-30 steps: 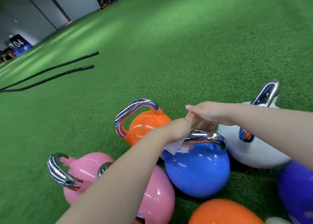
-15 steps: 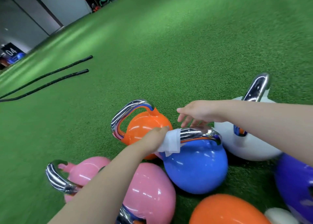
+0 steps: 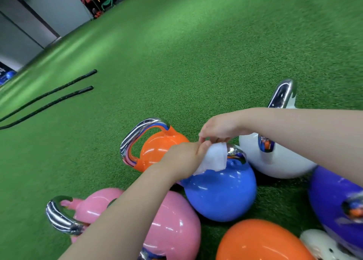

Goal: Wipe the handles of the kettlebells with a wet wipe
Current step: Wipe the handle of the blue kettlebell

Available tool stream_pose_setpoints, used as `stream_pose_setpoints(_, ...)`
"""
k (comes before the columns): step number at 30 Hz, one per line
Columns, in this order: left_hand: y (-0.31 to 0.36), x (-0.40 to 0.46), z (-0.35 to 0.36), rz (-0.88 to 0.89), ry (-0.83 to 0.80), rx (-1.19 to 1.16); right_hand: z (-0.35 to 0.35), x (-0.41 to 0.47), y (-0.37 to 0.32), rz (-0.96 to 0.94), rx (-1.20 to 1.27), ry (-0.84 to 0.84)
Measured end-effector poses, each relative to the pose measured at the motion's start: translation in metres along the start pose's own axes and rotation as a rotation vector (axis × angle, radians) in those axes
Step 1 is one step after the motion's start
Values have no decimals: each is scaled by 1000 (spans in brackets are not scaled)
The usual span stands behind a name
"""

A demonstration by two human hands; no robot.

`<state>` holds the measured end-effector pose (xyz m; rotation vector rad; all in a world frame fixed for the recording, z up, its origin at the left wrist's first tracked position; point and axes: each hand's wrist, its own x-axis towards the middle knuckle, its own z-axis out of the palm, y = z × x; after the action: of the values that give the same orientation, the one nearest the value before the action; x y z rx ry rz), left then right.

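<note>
The left hand [image 3: 182, 157] is closed around a white wet wipe [image 3: 215, 158], pressing it over the chrome handle [image 3: 235, 153] of the glossy round blue kettlebell [image 3: 222, 193]. The right hand [image 3: 220, 128] hangs just above, its fingertips [image 3: 204, 140] pinched at the wipe's top edge, touching the left fingers. Beyond the left knuckles stands a glossy orange kettlebell [image 3: 159, 147] with an upright chrome handle. Under the right wrist sits a round white kettlebell [image 3: 275, 161]. Beneath the left forearm lie two pink kettlebells [image 3: 172, 224] on green artificial turf [image 3: 196, 63].
</note>
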<state>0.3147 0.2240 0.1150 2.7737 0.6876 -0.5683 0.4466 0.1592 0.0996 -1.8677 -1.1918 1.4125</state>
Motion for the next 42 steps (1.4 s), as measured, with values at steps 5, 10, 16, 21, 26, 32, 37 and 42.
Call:
stream_pose_setpoints(5,-35,-14,6,80,15,28,20,5,-11,-92,-460,15)
stream_pose_setpoints(10,-39,-17,7,103,45,-20,18,-2,-5,-135,-476,13)
stream_pose_setpoints(16,1,8,-5,154,-91,1,-15,-25,11,-37,-390,-54)
stream_pose_setpoints(21,32,27,-3,124,-134,275,-19,-21,10,92,-483,-32)
stream_pose_setpoints(26,34,16,7,113,35,521,7,-13,-7,50,-706,136)
stream_pose_setpoints(32,8,-6,9,8,168,327,20,-12,-11,-76,-430,242)
stream_pose_setpoints(37,-13,-33,33,-8,623,72,36,-10,-6,-111,-500,201)
stream_pose_setpoints(42,-17,-56,88,257,748,-125,31,-16,18,-117,-241,257)
